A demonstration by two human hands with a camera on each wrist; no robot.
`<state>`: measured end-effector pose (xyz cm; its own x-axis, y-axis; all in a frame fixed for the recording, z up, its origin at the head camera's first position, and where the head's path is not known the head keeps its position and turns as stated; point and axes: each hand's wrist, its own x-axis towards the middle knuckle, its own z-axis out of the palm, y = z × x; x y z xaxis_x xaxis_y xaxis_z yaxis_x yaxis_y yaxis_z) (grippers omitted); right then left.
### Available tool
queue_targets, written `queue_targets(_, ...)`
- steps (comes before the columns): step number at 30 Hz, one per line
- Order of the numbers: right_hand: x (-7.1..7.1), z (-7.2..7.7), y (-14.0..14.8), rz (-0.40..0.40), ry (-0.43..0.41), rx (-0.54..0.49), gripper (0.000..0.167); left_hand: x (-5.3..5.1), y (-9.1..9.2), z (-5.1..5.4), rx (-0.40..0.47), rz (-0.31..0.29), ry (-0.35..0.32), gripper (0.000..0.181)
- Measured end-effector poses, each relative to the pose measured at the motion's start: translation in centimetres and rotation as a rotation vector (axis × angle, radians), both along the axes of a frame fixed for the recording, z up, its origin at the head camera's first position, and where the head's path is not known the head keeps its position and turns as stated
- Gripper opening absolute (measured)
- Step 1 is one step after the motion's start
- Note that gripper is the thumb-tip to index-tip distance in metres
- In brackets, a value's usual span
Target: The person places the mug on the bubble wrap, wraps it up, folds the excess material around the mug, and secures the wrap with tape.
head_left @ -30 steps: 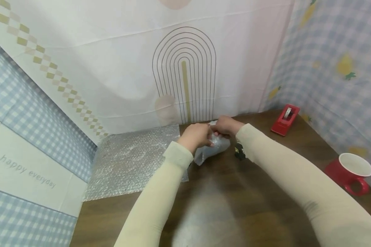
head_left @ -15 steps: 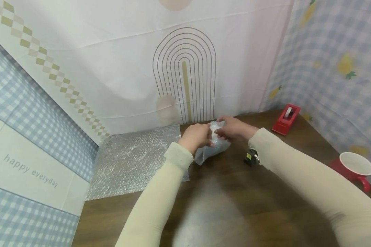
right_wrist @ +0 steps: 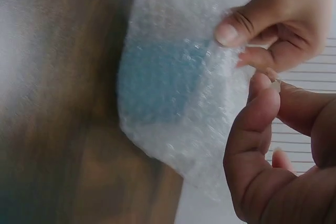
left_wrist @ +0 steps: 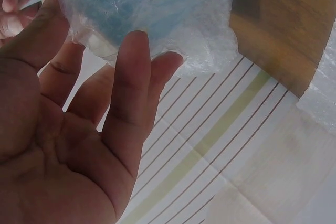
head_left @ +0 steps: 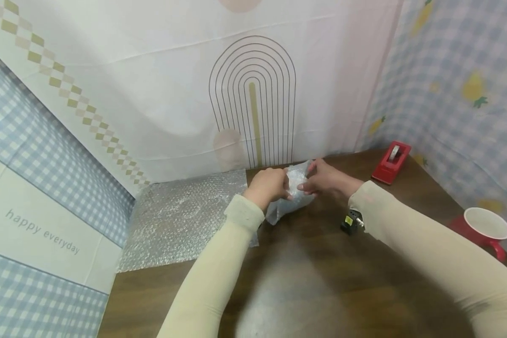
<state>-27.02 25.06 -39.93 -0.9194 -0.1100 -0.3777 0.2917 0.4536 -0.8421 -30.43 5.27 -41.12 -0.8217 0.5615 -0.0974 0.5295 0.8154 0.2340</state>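
A blue object (right_wrist: 157, 82) lies inside a loose bundle of clear bubble wrap (head_left: 297, 180), held up over the back of the table. My left hand (head_left: 268, 185) grips the bundle's left side, and in the left wrist view several fingers of that left hand (left_wrist: 89, 129) rest against the wrap (left_wrist: 210, 45). At the bundle's right edge, my right hand (head_left: 329, 179) pinches the film. The right wrist view has the thumb and a finger of the right hand (right_wrist: 283, 150) close together beside the wrap; what lies between their tips is hard to see.
A flat bubble wrap sheet (head_left: 181, 220) covers the table's back left. A red tape dispenser (head_left: 390, 164) is at the back right, and a red mug (head_left: 477, 230) with a white inside stands near the right edge. Patterned cloth (head_left: 165, 94) hangs behind.
My right hand has moved right from beside the left hand, and a flap of the wrap now spreads toward it. My left hand has stayed nearly still on the bundle.
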Motion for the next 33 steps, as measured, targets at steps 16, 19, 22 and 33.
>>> queue_targets(16, 0.2, -3.1, 0.2, 0.025, 0.086, 0.125, 0.042, -0.5, -0.4, 0.1, 0.047, -0.010, -0.002, 0.028)
queue_targets(19, 0.3, -3.8, 0.3, 0.023, 0.104, 0.099, 0.042, -0.3, -0.5, 0.1, 0.060, -0.006, -0.015, 0.028)
queue_targets(22, 0.4, -4.9, 0.3, 0.016, 0.133, 0.082, 0.044, -0.1, -0.7, -0.1, 0.066, 0.001, -0.029, 0.028)
queue_targets(33, 0.4, -5.8, 1.1, 0.002, 0.196, 0.185, 0.052, -0.1, -0.6, -0.7, 0.071, 0.004, -0.022, 0.029)
